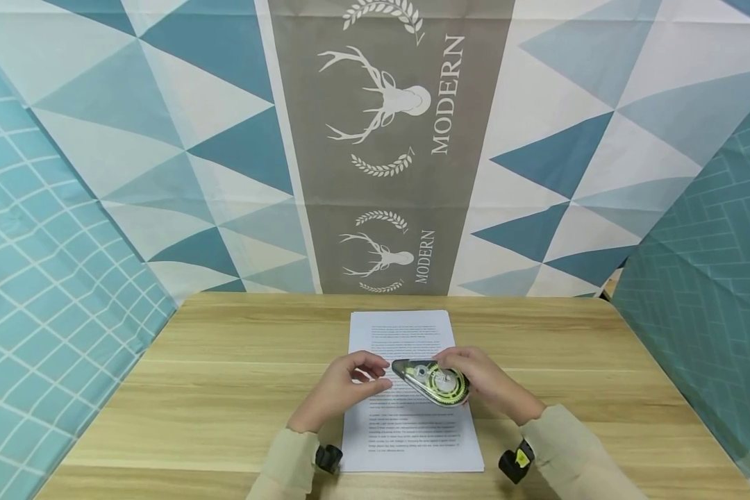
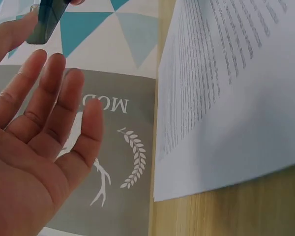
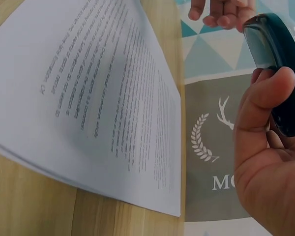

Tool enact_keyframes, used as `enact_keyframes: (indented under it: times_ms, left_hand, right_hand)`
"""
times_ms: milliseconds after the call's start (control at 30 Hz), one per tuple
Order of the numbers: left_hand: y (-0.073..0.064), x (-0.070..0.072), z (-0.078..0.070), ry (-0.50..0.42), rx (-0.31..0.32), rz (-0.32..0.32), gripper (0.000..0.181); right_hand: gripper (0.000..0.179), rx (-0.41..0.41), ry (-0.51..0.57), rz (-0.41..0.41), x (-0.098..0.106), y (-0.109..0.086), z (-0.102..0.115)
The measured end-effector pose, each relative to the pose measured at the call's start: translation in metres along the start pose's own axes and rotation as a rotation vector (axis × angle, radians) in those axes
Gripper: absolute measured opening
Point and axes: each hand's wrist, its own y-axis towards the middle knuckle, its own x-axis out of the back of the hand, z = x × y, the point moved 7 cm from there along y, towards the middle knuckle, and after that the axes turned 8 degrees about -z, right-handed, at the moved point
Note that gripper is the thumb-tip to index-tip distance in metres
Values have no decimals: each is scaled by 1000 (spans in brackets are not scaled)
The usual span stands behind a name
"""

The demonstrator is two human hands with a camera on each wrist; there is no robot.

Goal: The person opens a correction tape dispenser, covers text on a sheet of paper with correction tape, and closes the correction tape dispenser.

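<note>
In the head view, my right hand (image 1: 490,382) holds a correction tape (image 1: 434,380) above the printed sheets, its dark narrow tip pointing left. The body is clear with yellow-green rings inside. My right thumb (image 3: 280,88) lies along the dark edge of the correction tape (image 3: 287,110) in the right wrist view. Just left of the tip is my left hand (image 1: 350,382), its fingers loosely bent with nothing between them. In the left wrist view the left palm (image 2: 24,177) faces the camera, and the thumb is near the tip; whether they touch I cannot tell.
A stack of printed paper (image 1: 412,455) lies on the wooden table (image 1: 225,396) below both hands. Behind the table hangs a patterned cloth (image 1: 381,187) with deer heads and triangles. Black wrist cameras (image 1: 328,458) sit at both cuffs.
</note>
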Motion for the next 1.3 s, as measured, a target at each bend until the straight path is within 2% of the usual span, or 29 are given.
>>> enact_keyframes:
  times_ms: [200, 567, 800, 1133, 1300]
  left_hand:
    - [-1, 4, 4, 66, -5, -8, 23]
    - [0, 1, 11, 200, -25, 50, 25]
    - [2, -4, 17, 278, -29, 97, 21]
    - [4, -8, 21, 478, -53, 123, 20]
    - [4, -11, 20, 492, -67, 137, 20]
  right_hand:
    - [40, -19, 46, -30, 10, 0, -2]
    - [42, -44, 87, -110, 22, -3, -3]
    - [44, -23, 87, -123, 25, -3, -4]
    - [48, -41, 70, -174, 31, -3, -7]
    - [49, -23, 76, -169, 30, -4, -5]
